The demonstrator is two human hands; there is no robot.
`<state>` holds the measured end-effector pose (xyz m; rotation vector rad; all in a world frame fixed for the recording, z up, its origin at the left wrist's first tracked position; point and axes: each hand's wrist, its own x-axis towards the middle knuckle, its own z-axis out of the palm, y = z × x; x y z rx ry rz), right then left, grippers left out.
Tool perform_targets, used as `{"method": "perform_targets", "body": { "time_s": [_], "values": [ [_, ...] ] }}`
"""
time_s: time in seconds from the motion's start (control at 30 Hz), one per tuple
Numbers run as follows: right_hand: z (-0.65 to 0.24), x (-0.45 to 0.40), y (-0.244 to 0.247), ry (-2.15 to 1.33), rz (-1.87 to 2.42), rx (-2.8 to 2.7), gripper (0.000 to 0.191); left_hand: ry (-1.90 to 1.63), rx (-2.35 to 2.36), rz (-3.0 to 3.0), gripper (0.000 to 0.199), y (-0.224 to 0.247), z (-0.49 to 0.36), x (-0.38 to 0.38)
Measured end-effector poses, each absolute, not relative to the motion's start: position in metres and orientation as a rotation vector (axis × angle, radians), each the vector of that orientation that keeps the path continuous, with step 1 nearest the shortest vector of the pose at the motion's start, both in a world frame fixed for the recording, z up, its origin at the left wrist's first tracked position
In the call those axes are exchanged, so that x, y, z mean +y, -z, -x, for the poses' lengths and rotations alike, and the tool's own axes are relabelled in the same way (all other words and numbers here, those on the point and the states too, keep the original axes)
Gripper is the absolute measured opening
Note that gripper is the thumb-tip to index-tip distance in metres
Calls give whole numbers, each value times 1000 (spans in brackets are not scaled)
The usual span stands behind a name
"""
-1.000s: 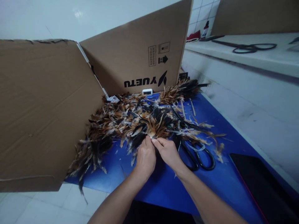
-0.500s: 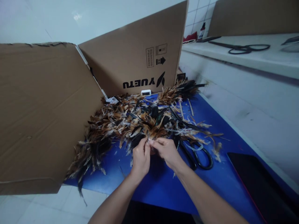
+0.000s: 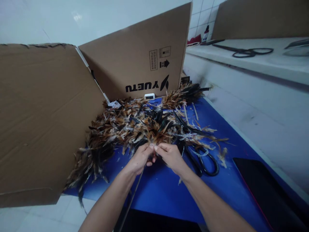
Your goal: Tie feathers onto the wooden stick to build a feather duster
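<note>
My left hand (image 3: 140, 157) and my right hand (image 3: 171, 157) meet at the near edge of a feather pile (image 3: 116, 124). Both pinch the base of a bunch of brown and black feathers (image 3: 154, 130), whose tips fan out away from me. A thin pale strand (image 3: 132, 199) runs from under my left hand down towards my body; its upper end is hidden. Just right of my right hand lie scissors (image 3: 212, 166) with black loop handles, their blades covered by feathers.
Cardboard panels (image 3: 45, 122) wall off the left and back of the blue table (image 3: 173, 199). A small white device (image 3: 149, 96) stands at the back. A dark flat pad (image 3: 263, 190) lies at right. More scissors (image 3: 251, 52) rest on the white ledge.
My left hand has turned and its wrist has swung left, while the fingertips stay at the feather bunch. The pale strand below it now shows. My right hand has hardly moved.
</note>
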<state>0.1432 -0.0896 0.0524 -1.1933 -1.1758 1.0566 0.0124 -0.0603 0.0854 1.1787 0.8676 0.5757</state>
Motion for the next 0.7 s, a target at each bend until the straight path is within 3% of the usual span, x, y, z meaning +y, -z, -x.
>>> {"method": "perform_targets", "body": {
  "time_s": [0.4,0.5,0.6,0.7],
  "values": [
    [-147,-89,-50,-834,1362,-1394,35,-623,974,-1226,33,-79,-4,-57],
    [-149,-85,-50,-984,1339,-1191,34,-576,949,-1247,35,-87,4,-61],
    [-149,-80,-51,-1312,1056,-826,23,-524,893,-1255,36,-95,13,-70],
    [-151,-74,-52,-1494,884,-581,24,-461,853,-1241,34,-99,19,-83]
  ]
}}
